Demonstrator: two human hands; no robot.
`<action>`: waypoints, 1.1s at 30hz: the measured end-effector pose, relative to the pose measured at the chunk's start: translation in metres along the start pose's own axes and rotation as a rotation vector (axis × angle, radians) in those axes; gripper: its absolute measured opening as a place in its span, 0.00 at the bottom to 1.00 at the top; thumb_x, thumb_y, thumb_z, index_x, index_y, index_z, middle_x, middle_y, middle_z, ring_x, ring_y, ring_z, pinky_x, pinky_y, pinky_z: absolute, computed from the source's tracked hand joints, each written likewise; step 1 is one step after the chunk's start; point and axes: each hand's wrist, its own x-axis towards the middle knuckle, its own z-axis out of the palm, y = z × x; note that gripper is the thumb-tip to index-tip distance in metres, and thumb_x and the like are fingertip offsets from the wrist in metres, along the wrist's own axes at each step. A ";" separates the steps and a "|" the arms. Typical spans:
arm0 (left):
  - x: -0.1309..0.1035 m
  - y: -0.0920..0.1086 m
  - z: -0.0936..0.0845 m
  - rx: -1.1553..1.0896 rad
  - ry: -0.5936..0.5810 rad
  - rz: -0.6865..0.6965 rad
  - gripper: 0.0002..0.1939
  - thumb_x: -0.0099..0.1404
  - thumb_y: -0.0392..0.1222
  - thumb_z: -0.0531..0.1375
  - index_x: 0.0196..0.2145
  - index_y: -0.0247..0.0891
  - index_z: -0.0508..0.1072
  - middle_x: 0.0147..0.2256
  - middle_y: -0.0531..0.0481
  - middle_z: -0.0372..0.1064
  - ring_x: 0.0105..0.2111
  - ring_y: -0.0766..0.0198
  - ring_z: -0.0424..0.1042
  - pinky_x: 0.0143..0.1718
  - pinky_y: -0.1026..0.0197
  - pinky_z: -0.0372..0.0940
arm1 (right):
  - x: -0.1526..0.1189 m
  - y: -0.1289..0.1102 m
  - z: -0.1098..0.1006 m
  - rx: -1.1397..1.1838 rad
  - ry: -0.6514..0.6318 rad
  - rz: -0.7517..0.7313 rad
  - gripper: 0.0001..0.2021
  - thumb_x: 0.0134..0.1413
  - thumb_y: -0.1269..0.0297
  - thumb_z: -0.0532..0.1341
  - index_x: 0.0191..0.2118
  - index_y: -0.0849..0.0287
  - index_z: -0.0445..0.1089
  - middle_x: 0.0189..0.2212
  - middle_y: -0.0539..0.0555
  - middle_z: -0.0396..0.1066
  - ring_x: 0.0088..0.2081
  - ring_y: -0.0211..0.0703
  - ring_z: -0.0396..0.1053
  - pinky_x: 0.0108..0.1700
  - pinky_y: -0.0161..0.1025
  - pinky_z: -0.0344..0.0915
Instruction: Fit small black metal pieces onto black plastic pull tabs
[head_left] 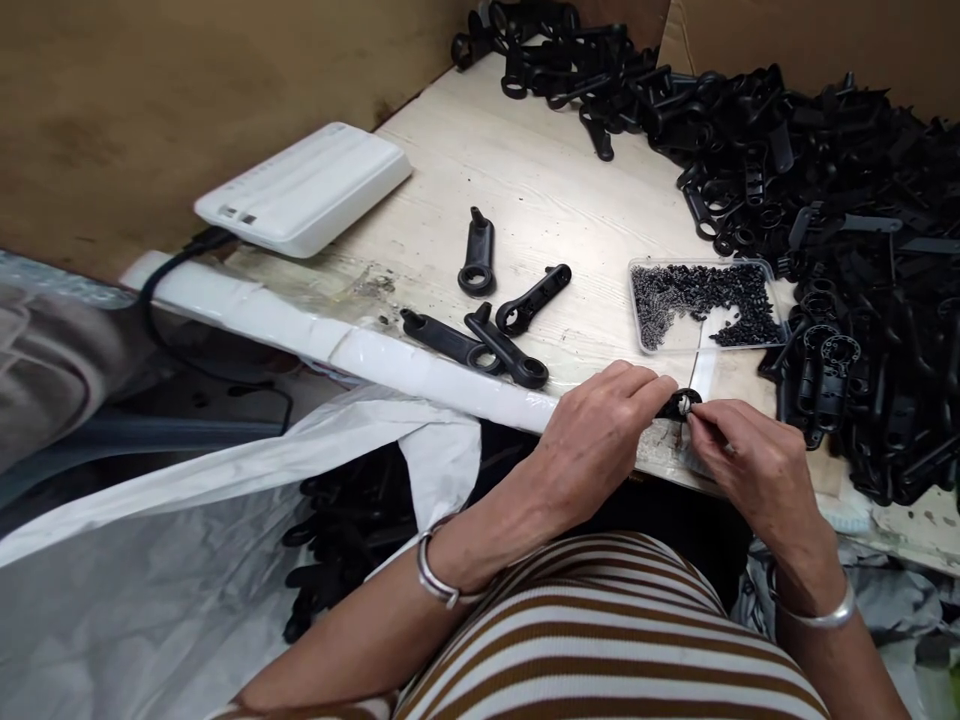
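My left hand is closed round a black plastic part at the table's front edge; most of the part is hidden by my fingers. The part's round end sticks out to the right, with something pale in its ring. At that end my right hand is closed, thumb and fingertips pinched together. Whatever it pinches is too small to make out. Just beyond both hands stands a clear shallow box with many tiny dark pieces and small springs. Several black ring-ended handles lie to the left of my hands.
A large heap of black plastic parts covers the table's back and right. On the left sits a white box-shaped device with a black cable. Below the padded white edge hangs a white bag containing more black parts.
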 end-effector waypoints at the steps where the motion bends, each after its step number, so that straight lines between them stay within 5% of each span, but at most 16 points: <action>1: 0.000 0.000 0.000 0.000 -0.004 -0.002 0.14 0.63 0.23 0.55 0.42 0.37 0.71 0.43 0.46 0.72 0.45 0.58 0.70 0.47 0.56 0.69 | 0.001 -0.001 0.000 -0.008 -0.014 -0.007 0.06 0.62 0.73 0.56 0.36 0.62 0.69 0.29 0.54 0.74 0.29 0.37 0.72 0.33 0.33 0.65; 11: 0.000 0.002 -0.001 0.016 -0.008 0.002 0.13 0.63 0.23 0.54 0.41 0.36 0.70 0.43 0.46 0.72 0.45 0.58 0.69 0.46 0.57 0.69 | 0.010 -0.010 -0.007 -0.233 -0.208 -0.062 0.09 0.61 0.75 0.54 0.30 0.59 0.66 0.26 0.53 0.68 0.26 0.39 0.66 0.27 0.37 0.56; 20: 0.000 0.003 -0.003 0.000 -0.007 0.005 0.13 0.65 0.24 0.51 0.41 0.36 0.69 0.42 0.47 0.72 0.43 0.59 0.69 0.45 0.58 0.69 | 0.029 -0.048 -0.019 -0.511 -0.417 -0.034 0.13 0.49 0.86 0.53 0.33 0.60 0.65 0.27 0.55 0.67 0.27 0.46 0.67 0.27 0.41 0.55; 33: 0.000 0.002 -0.003 0.038 -0.003 0.035 0.13 0.64 0.22 0.52 0.40 0.36 0.68 0.42 0.47 0.72 0.43 0.58 0.69 0.45 0.58 0.69 | 0.021 -0.019 -0.011 -0.035 -0.292 0.202 0.08 0.64 0.69 0.54 0.36 0.59 0.70 0.32 0.55 0.75 0.31 0.43 0.72 0.34 0.38 0.62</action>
